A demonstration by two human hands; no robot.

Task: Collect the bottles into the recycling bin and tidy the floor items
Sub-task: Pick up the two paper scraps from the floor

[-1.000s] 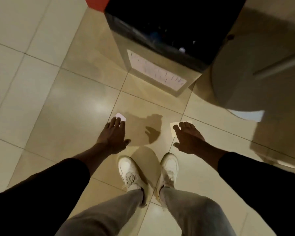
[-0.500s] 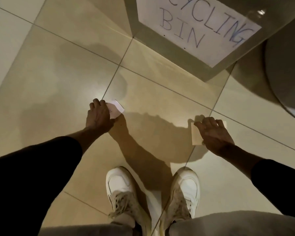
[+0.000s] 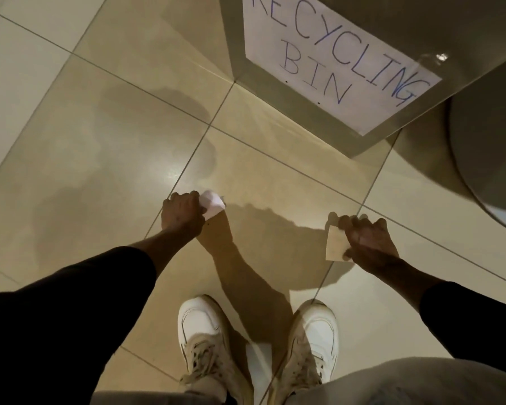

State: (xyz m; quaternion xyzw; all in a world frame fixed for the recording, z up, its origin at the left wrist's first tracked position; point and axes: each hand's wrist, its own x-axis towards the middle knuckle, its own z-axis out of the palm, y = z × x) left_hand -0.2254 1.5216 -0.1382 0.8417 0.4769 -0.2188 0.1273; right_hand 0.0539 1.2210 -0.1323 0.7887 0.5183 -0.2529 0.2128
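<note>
Head view: noted left hand (image 3: 184, 213) fingers curled round white paper slip (image 3: 214, 204), right hand (image 3: 368, 241) pinching tan card (image 3: 335, 244), both low over floor tiles (image 3: 100, 141), near recycling bin (image 3: 289, 102). Judged firm pinches needed before rising.

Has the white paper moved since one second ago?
Yes: white paper, once beside the grout line, is now further right of it, gripped by the left hand.

Recycling bin (image 3: 289, 102) cropped at top, right hand (image 3: 368, 244) blurred, white slip (image 3: 214, 203) half covered
</note>
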